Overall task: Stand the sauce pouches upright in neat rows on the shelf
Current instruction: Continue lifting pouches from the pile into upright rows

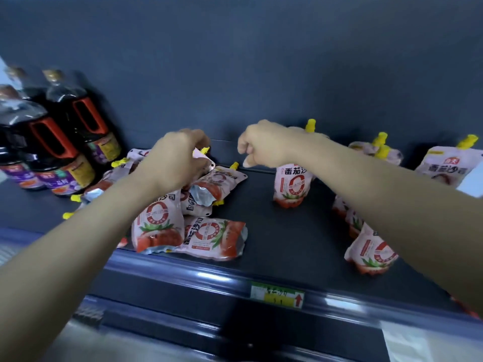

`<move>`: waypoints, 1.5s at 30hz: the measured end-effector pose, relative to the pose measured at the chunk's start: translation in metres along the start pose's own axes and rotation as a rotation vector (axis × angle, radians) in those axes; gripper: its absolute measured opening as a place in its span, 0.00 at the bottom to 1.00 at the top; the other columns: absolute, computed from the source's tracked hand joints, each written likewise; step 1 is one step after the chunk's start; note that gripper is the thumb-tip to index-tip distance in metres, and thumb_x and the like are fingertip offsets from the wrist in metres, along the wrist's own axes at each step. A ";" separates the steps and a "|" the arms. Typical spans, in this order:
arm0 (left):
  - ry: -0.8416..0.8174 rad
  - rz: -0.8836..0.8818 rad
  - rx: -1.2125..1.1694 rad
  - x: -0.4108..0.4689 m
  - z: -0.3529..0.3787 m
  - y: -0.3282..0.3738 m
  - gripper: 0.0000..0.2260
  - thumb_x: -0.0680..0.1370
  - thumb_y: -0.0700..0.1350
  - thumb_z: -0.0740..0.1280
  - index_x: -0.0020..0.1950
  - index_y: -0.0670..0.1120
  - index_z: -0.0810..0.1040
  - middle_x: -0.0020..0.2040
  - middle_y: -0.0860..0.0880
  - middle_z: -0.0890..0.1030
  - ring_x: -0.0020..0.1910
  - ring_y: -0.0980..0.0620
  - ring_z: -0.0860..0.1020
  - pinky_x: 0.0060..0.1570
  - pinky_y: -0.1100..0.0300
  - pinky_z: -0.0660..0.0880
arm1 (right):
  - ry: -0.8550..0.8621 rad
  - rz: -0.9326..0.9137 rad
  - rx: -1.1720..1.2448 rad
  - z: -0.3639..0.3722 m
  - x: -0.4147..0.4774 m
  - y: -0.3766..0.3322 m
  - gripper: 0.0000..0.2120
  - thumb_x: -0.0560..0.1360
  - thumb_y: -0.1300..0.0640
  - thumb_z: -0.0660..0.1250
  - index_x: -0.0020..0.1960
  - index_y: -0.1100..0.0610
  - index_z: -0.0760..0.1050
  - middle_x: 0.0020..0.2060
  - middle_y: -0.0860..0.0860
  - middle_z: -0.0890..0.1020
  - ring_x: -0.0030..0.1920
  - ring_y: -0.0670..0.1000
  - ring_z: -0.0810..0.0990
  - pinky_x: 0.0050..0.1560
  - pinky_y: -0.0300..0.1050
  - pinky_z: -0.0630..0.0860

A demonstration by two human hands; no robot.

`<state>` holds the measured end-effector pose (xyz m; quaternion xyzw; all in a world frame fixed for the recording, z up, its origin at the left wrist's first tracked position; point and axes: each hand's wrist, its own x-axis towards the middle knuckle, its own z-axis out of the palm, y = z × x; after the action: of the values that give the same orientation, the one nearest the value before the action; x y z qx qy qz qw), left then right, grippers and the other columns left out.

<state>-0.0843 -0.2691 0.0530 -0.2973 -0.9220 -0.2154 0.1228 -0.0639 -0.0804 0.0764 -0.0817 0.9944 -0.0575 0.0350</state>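
Pink tomato sauce pouches with yellow caps lie jumbled in a pile (209, 189) at the shelf's left middle. My left hand (175, 159) grips the top of one upright pouch (159, 220) at the front of that pile. My right hand (264, 146) hovers with fingers loosely curled and nothing in it, just left of a standing pouch (291, 186). Several more pouches stand at the right: one at the far right back (444, 165), one near the front (371, 252), others partly hidden by my right forearm.
Dark soy sauce bottles (65, 142) with red handles stand at the shelf's left. The dark shelf (287, 236) has a raised front rail with a green and yellow price tag (277, 295). A dark back wall closes the shelf behind.
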 end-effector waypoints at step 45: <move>-0.207 -0.217 -0.138 -0.016 -0.002 -0.101 0.11 0.70 0.38 0.70 0.29 0.41 0.73 0.31 0.42 0.72 0.35 0.43 0.71 0.29 0.59 0.65 | -0.438 0.471 0.332 0.104 -0.005 -0.049 0.16 0.68 0.58 0.75 0.56 0.56 0.79 0.50 0.52 0.85 0.48 0.52 0.84 0.54 0.48 0.80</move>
<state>-0.1322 -0.3513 0.0165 -0.2242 -0.9395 -0.2585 -0.0178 -0.0430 -0.1392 -0.0201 0.1461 0.9320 -0.1896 0.2720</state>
